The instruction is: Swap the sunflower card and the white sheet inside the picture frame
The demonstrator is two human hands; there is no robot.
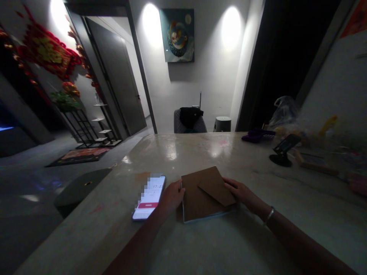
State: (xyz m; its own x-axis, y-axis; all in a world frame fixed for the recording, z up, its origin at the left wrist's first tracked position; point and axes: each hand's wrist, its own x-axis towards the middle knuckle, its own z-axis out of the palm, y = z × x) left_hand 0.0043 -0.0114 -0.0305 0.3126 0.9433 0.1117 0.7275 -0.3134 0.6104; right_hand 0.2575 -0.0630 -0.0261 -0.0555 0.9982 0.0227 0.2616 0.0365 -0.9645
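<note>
A flat brown square book-like thing [197, 200] with pale edges lies on the table [172, 248] in front of me. A pointed brown flap [216, 191] lies across its right part; whether it is a fold or a separate piece, I cannot tell. My left hand [172, 196] holds its left edge, fingers curled and thumb near the top face. On the opposite side my right hand [237, 191] grips the right edge, fingertips resting by the flap. Left of my left hand lies a phone [150, 196] with its screen lit.
At the right are a black phone stand [282, 158], a wooden frame-like tray [315, 162], a purple item [256, 135] and a clear plastic bag [285, 112]. A dark green stool [82, 187] stands by the table's left edge. Beyond the far edge is a grey chair [177, 124].
</note>
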